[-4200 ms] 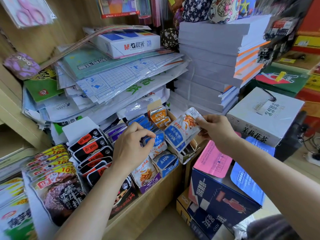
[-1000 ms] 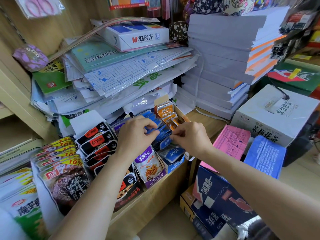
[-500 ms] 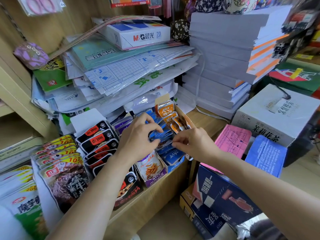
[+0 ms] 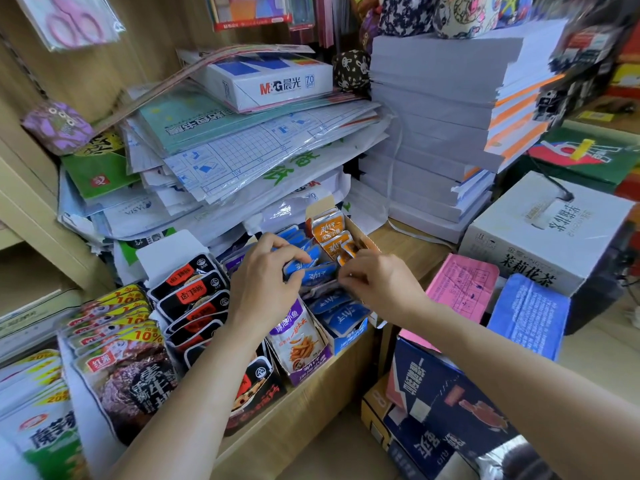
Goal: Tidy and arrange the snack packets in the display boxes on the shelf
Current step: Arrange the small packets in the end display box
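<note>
Several display boxes stand side by side on the wooden shelf [image 4: 311,403]. My left hand [image 4: 263,282] has its fingers curled round blue snack packets [image 4: 317,273] in the blue display box [image 4: 349,337]. My right hand [image 4: 377,282] pinches the edge of packets at the right side of that same box. Orange packets [image 4: 329,233] stand behind in a cardboard box. A purple packet [image 4: 298,337] fronts the purple box under my left wrist. Black and red packets [image 4: 188,289] fill the box to the left.
Stacks of paper and plastic-wrapped stationery [image 4: 242,150] overhang the boxes from behind. A tall ream stack [image 4: 443,133] stands at the right. A white carton [image 4: 550,233], pink [image 4: 460,285] and blue [image 4: 526,310] pads and a dark blue box [image 4: 443,403] sit right. Large beef snack bags [image 4: 121,362] are left.
Four seconds ago my right hand held a blue packet up beside the box; it has since come down into the blue box. Both hands now work among the blue packets, close together.
</note>
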`<state>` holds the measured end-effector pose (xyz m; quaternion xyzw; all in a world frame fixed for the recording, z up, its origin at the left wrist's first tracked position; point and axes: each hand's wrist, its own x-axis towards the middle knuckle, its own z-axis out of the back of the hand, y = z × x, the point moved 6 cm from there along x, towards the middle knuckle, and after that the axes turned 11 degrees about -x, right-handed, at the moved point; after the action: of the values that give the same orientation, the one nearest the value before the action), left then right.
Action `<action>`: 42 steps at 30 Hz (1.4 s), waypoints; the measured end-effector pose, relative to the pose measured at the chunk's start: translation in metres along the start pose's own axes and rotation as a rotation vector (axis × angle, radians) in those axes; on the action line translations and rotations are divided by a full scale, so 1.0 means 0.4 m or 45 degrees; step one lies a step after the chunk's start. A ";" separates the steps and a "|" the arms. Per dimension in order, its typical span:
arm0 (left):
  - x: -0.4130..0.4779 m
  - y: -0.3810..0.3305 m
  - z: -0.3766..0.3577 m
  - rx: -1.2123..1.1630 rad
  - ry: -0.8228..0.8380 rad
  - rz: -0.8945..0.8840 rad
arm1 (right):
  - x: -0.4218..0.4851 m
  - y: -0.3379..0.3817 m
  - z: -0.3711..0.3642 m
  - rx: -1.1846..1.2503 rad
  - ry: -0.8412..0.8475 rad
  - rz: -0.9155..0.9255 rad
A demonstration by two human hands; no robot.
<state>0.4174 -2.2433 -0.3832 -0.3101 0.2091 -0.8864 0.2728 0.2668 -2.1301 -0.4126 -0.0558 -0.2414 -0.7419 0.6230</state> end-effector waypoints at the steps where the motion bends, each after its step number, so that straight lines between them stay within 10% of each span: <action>1: 0.001 0.004 0.001 -0.011 -0.003 0.018 | 0.002 -0.013 0.020 0.062 -0.059 -0.069; 9: 0.001 0.003 -0.004 -0.053 0.042 0.078 | -0.050 -0.079 0.083 0.946 0.245 -0.423; 19: -0.010 -0.001 -0.019 -0.100 0.182 0.071 | -0.086 -0.055 0.050 0.705 0.342 -0.279; 24: -0.010 -0.004 -0.019 -0.094 0.197 0.077 | -0.072 -0.027 0.058 0.287 0.058 0.011; 30: -0.006 0.003 -0.014 -0.142 0.188 0.116 | -0.054 -0.071 0.106 0.247 -0.121 -0.193; 42: -0.015 -0.087 0.014 -0.864 0.232 0.263 | -0.090 -0.121 0.100 1.588 -0.045 -0.879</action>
<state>0.4128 -2.2142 -0.3633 -0.2798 0.5451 -0.7583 0.2227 0.2198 -2.0755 -0.4052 0.3789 -0.6348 -0.6193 0.2645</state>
